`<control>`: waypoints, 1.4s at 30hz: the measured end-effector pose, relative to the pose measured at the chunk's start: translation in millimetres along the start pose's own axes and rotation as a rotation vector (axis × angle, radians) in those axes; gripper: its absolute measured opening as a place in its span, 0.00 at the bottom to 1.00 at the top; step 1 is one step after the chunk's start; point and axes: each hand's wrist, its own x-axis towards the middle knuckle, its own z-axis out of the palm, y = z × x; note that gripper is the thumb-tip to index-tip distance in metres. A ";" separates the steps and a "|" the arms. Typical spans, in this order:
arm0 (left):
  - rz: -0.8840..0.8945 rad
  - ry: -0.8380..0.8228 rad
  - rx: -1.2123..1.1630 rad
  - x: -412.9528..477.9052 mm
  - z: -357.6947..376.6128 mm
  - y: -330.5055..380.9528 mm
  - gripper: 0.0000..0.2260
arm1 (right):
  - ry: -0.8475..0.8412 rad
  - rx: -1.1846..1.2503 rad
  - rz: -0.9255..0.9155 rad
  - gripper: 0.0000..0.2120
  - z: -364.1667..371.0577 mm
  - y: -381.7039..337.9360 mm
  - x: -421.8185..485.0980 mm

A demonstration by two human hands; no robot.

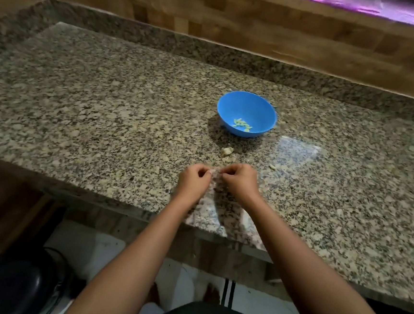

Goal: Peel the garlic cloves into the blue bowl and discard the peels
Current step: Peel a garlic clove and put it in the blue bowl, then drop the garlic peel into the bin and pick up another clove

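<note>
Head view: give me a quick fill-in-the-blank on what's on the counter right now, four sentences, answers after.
1. The peeled cloves lie inside the ____ bowl.
2. The left hand and right hand meet over the ____ countertop.
3. A garlic piece lies on the counter between the bowl and the ____.
4. The bowl stands ____ from the person than the hands.

Missing words: blue; granite; hands; farther

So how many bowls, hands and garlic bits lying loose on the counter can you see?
Bowl: 1, blue, holding a small pile of peeled cloves too blurred to count
Hands: 2, left hand and right hand, pinching something small between them
Loose garlic bits: 2, one bit and a smaller bit
Total: 5
</note>
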 end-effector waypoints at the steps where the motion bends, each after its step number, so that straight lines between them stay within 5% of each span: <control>1: -0.017 0.037 -0.035 -5.9 -10.9 -4.9 0.06 | -0.056 0.057 0.014 0.05 7.5 -10.5 -2.2; 7: -0.185 0.368 -0.286 -41.1 -107.7 -72.9 0.05 | -0.390 0.270 0.029 0.09 91.1 -94.2 -31.6; 17: -0.462 0.765 -0.775 -124.6 -284.7 -232.0 0.06 | -0.784 0.284 -0.023 0.03 305.8 -207.6 -121.1; 22: -0.567 0.905 -0.884 -155.7 -330.5 -296.8 0.06 | -0.974 0.199 -0.060 0.09 390.6 -227.4 -154.7; 26: -0.669 1.001 -0.898 -166.1 -358.1 -339.5 0.03 | -1.056 0.127 -0.083 0.05 447.8 -241.2 -172.0; 32: -0.810 1.065 -0.952 -160.4 -379.0 -389.2 0.04 | -1.106 -0.042 0.052 0.12 527.6 -245.1 -170.0; 38: -0.926 0.943 -0.938 -133.2 -369.9 -446.3 0.08 | -1.058 -0.031 0.276 0.13 598.9 -227.1 -152.7; 42: -1.039 0.943 -1.196 -98.2 -364.7 -476.4 0.05 | -1.014 -0.032 0.337 0.14 642.7 -208.5 -140.3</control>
